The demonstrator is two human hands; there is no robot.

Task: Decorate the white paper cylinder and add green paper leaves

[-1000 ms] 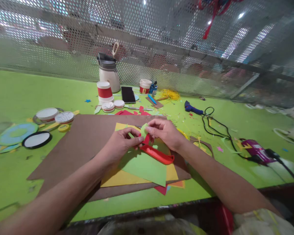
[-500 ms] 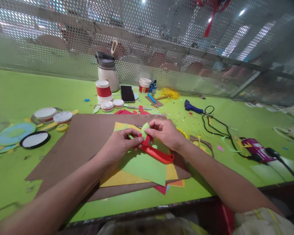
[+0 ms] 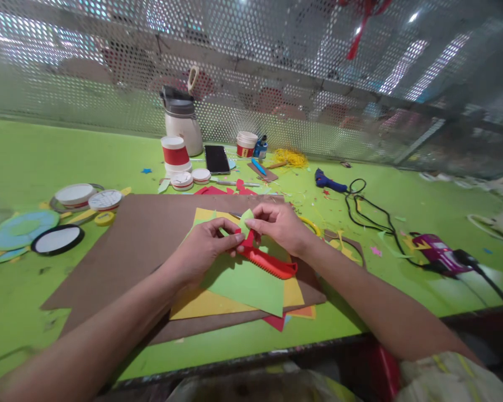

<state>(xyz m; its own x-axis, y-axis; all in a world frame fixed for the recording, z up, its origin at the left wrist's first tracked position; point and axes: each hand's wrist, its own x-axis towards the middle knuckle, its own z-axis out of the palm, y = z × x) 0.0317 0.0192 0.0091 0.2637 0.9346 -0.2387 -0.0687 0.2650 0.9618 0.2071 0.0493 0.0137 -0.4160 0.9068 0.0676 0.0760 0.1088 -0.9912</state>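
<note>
- My left hand (image 3: 203, 245) is pinching, its thumb (image 3: 235, 240) stretching to the right and its index finger (image 3: 223, 224) curving above.
- My right hand (image 3: 283, 226) is also pinching, its fingertips pointing to the left.
- My left forearm (image 3: 126, 315) and right forearm (image 3: 373, 296) are slanting inward, so both hands are facing each other closely.

Tabletop (image 3: 62, 153), back left: open lane
Jug (image 3: 183, 125), tall cup (image 3: 175, 154): obstruct beyond the left hand (image 3: 205, 245)
Cable (image 3: 388, 216): snakes across the right

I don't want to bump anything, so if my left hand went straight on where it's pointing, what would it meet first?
Beyond the red piece it holds, your left hand would probably meet your right hand first, though depth is hard to judge.
</note>
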